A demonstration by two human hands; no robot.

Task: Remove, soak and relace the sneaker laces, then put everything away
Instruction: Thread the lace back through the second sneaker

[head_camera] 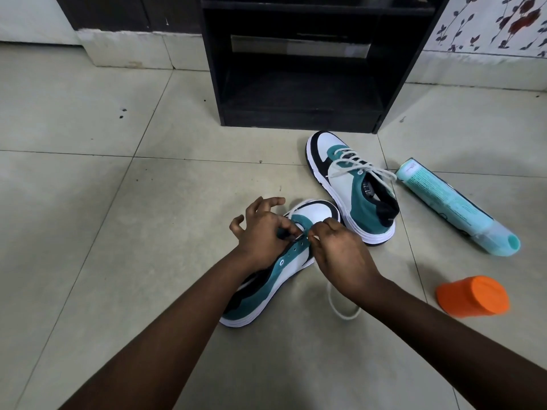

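On the tiled floor (118,202) stand one black shelf unit (299,84), two sneakers, the far sneaker (352,184) laced and the near sneaker (284,261) under both hands, one teal bottle (453,202), one orange cup (473,295), while the left hand (260,232) and right hand (340,250) each pinch the one white lace (340,309) at the eyelets.

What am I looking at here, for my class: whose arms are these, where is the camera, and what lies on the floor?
There is no machine: a person wears a camera on the head, looking down at their own arms. The left hand and right hand work at the near sneaker, pinching its white lace at the eyelets. Its loose end trails on the tiled floor. Beyond stands a laced second sneaker. To the right lie a turquoise bottle and an orange cup on its side. Behind is a black shelf.
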